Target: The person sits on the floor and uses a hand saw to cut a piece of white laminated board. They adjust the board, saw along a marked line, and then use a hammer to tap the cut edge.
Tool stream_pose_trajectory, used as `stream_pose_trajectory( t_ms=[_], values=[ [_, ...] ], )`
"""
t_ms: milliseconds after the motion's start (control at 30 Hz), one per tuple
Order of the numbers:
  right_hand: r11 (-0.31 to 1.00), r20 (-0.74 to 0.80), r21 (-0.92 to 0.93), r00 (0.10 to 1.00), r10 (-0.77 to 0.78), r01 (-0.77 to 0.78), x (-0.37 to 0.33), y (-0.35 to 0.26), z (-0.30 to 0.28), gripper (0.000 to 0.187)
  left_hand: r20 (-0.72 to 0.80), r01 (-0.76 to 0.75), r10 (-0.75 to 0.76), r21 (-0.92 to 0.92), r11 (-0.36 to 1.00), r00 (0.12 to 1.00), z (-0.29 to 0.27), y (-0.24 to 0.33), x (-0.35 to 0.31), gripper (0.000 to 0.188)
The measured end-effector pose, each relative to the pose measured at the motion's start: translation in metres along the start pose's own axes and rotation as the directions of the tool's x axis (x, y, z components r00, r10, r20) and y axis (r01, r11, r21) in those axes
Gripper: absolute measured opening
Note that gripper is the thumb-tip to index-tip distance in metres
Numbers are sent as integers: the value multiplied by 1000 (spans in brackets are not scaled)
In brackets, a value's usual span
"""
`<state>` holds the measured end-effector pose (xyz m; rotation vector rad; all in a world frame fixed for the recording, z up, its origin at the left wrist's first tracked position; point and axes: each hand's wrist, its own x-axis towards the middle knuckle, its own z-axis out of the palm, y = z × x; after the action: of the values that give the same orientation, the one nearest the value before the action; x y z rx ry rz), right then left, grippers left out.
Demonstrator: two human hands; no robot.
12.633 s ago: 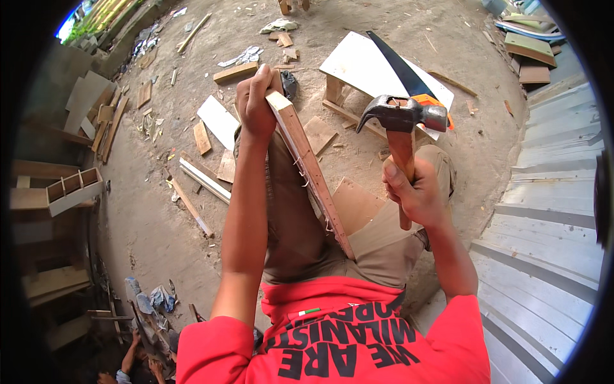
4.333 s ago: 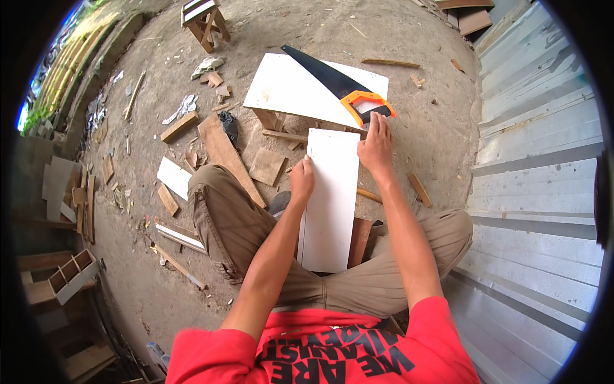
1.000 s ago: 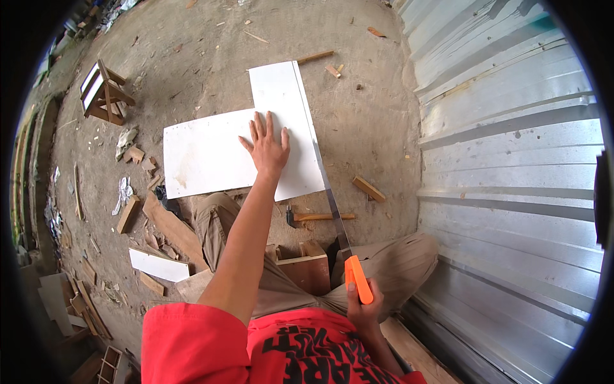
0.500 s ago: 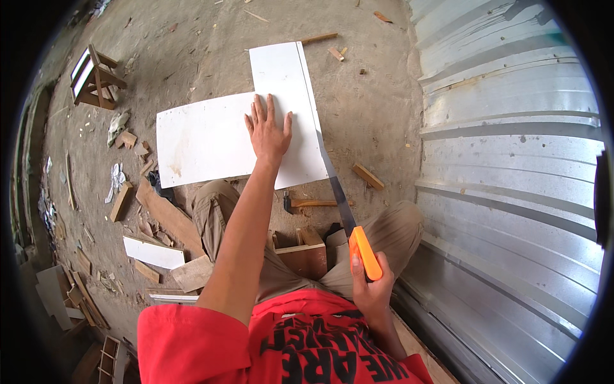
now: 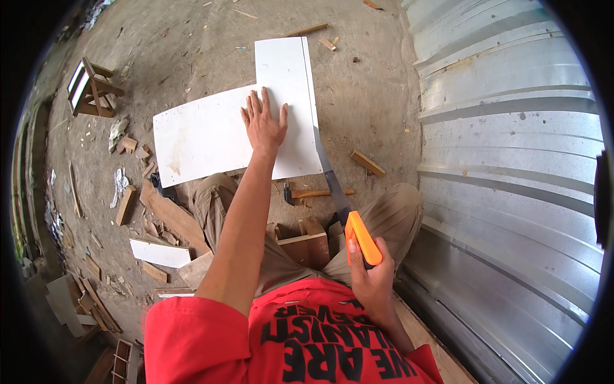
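Note:
My left hand (image 5: 263, 130) lies flat with fingers spread on white boards, around where the upright board (image 5: 284, 67) meets the sideways board (image 5: 198, 136). My right hand (image 5: 373, 276) is wrapped round the orange handle of a handsaw (image 5: 334, 187). Its blade slants up and away to the right edge of the upright board, where a dark line runs close along that edge. The blade's far end is hidden at the board. A hammer (image 5: 316, 192) with a wooden handle lies on the floor behind the blade, between my knees.
A corrugated metal wall (image 5: 505, 147) rises at the right. Wood offcuts (image 5: 368, 164) and scraps lie about the floor, many at the left. A small wooden stool (image 5: 96, 89) stands far left. Between my legs is a small wooden block or box (image 5: 307, 249).
The saw has slid forward a little, its handle now closer to the board's near corner. My left hand stays pressed on the boards. The whole view has shifted slightly.

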<state>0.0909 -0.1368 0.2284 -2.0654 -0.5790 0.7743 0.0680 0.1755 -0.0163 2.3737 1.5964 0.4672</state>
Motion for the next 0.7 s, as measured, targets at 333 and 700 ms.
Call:
stream_pose_trajectory(
  t_ms=[333, 700],
  values=[
    [994, -52, 15, 993, -106, 107, 34, 3, 31, 29, -52, -53, 51, -27, 998, 997, -7, -3, 1, 73],
    [979, -45, 75, 982, -186, 189, 20, 71, 35, 30, 51, -76, 75, 10, 997, 996, -14, 2, -30, 67]
  ],
)
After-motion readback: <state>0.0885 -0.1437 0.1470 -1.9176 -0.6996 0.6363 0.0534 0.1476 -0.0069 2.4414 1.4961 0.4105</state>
